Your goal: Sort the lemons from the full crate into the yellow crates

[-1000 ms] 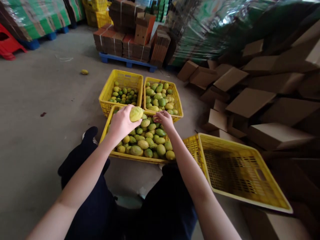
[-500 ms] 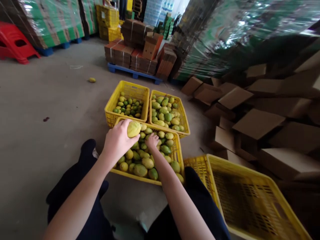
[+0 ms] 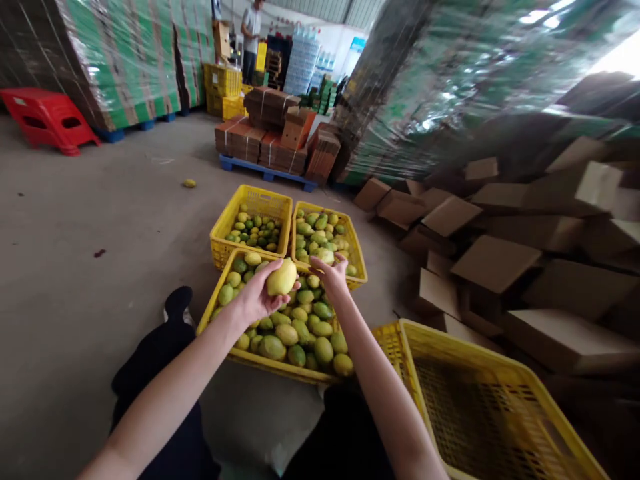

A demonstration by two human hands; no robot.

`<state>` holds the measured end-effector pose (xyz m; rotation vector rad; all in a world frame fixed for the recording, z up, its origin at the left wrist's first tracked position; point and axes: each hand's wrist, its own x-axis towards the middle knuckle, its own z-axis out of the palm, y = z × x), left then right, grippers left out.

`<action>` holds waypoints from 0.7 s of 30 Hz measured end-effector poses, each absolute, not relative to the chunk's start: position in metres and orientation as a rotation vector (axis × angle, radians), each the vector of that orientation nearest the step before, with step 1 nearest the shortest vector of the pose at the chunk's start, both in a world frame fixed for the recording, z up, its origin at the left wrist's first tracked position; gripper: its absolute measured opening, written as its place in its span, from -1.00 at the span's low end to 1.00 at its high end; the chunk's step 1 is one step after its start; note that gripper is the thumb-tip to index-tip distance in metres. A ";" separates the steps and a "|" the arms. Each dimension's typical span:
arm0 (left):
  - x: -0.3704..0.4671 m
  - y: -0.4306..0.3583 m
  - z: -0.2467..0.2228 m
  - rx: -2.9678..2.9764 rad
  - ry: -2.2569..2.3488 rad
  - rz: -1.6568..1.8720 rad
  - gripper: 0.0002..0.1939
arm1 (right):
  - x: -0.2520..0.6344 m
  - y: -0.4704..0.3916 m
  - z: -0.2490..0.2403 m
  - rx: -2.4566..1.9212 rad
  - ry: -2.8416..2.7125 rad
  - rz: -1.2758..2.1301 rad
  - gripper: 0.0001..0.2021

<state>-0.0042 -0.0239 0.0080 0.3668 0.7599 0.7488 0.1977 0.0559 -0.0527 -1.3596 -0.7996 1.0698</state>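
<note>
My left hand (image 3: 261, 292) holds a large yellow lemon (image 3: 282, 277) above the near yellow crate (image 3: 280, 369), which is full of green and yellow lemons. To its right, my right hand (image 3: 332, 272) grips a pale yellow-green lemon (image 3: 323, 256) at the near edge of the back right crate (image 3: 361, 257). That crate also holds large green and yellow lemons. Smaller ones lie in the back left crate (image 3: 218, 241), lower than its rim.
An open yellow crate (image 3: 480, 393) stands at the right, beside a heap of cardboard boxes (image 3: 495, 263). Flattened cartons lie on a blue pallet (image 3: 267, 175). One lemon (image 3: 189, 183) is on the floor, a red stool (image 3: 53, 123) far left. A person (image 3: 251, 33) stands behind.
My right hand has come up from among the near crate's lemons, now with a lemon in it, towards the back right crate. My left hand has turned and moved right with its lemon. The view has tilted up.
</note>
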 end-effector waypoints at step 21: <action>0.063 -0.039 -0.031 0.491 0.806 1.270 -0.69 | 0.184 -0.053 -0.021 -0.857 -0.944 0.881 -0.72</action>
